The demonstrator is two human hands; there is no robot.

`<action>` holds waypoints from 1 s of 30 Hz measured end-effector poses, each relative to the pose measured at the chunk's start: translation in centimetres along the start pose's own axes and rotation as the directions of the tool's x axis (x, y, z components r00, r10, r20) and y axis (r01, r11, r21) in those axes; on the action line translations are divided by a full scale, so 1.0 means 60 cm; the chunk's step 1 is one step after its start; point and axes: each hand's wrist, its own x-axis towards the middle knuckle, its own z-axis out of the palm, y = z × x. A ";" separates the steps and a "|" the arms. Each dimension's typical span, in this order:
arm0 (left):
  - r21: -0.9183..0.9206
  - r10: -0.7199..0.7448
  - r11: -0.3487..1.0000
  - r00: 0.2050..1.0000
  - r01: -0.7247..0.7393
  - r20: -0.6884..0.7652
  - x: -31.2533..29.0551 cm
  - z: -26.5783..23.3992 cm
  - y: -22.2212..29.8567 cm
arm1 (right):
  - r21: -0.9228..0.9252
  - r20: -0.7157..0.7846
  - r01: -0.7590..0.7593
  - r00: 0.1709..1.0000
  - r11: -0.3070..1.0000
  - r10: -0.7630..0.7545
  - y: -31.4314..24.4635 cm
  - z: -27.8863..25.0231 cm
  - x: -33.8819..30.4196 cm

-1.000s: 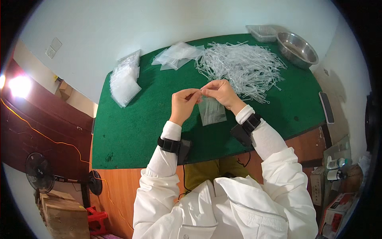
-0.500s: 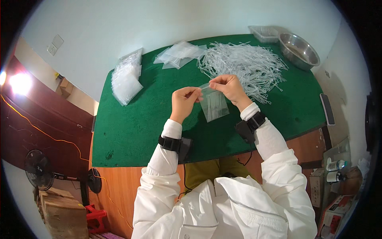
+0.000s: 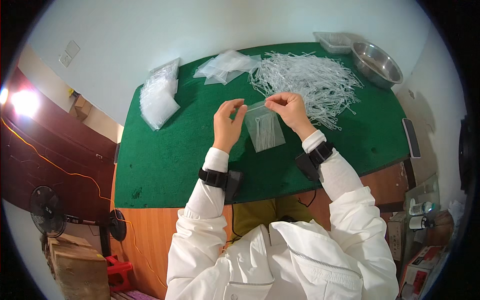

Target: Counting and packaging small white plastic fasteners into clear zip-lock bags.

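A small clear zip bag (image 3: 265,135) hangs over the middle of the green table, filled with several thin pale sticks with looped ends, lined up side by side. My right hand (image 3: 291,111) pinches its top right corner between thumb and forefinger. Beside the top left corner, my left hand (image 3: 228,125) has thumb and fingers apart and holds nothing. Just beyond my right hand lies a large loose heap of thin clear looped sticks (image 3: 310,82).
Flat clear bags (image 3: 227,67) lie spread at the back edge, and a stack of filled bags (image 3: 159,100) sits at the left of the table (image 3: 175,165). A plastic tray (image 3: 334,42) and a steel bowl (image 3: 376,65) stand back right. A phone (image 3: 411,137) rests at the right edge.
My left thumb and fingers have parted and come off the bag's top left corner. The bag has turned flatter toward me and shifted slightly left, still in my right hand.
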 end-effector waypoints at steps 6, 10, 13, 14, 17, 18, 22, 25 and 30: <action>0.338 0.430 0.828 0.894 -0.447 0.128 0.000 0.005 0.019 | -0.158 0.045 0.246 0.969 0.956 -0.242 -0.022 0.027 -0.020; 0.424 0.546 0.723 0.827 -0.545 0.131 0.002 0.005 0.017 | -0.189 0.053 0.332 0.943 0.924 -0.328 -0.022 0.029 -0.023; 0.437 0.557 0.705 0.818 -0.558 0.147 0.006 0.002 0.015 | -0.311 0.100 0.432 0.901 0.846 -0.423 -0.016 0.024 -0.017; 0.445 0.565 0.693 0.811 -0.567 0.153 0.006 0.002 0.015 | -0.310 0.107 0.424 0.905 0.851 -0.412 -0.013 0.024 -0.018; 0.440 0.552 0.705 0.820 -0.557 0.153 0.006 0.000 0.008 | -0.310 0.091 0.431 0.901 0.847 -0.425 -0.010 0.028 -0.014; 0.436 0.550 0.707 0.821 -0.557 0.156 0.007 -0.002 0.006 | -0.305 0.107 0.431 0.902 0.849 -0.419 -0.009 0.030 -0.012; 0.394 0.497 0.761 0.853 -0.516 0.158 0.007 -0.003 -0.008 | -0.334 0.099 0.431 0.901 0.838 -0.423 0.000 0.025 -0.010; 0.401 0.488 0.762 0.858 -0.509 0.163 0.010 -0.011 -0.011 | -0.298 0.000 0.364 0.924 0.882 -0.381 0.001 0.021 -0.008; 0.344 0.435 0.827 0.894 -0.445 0.110 0.003 -0.009 -0.011 | -0.191 -0.065 0.215 0.971 0.958 -0.231 0.008 0.007 -0.002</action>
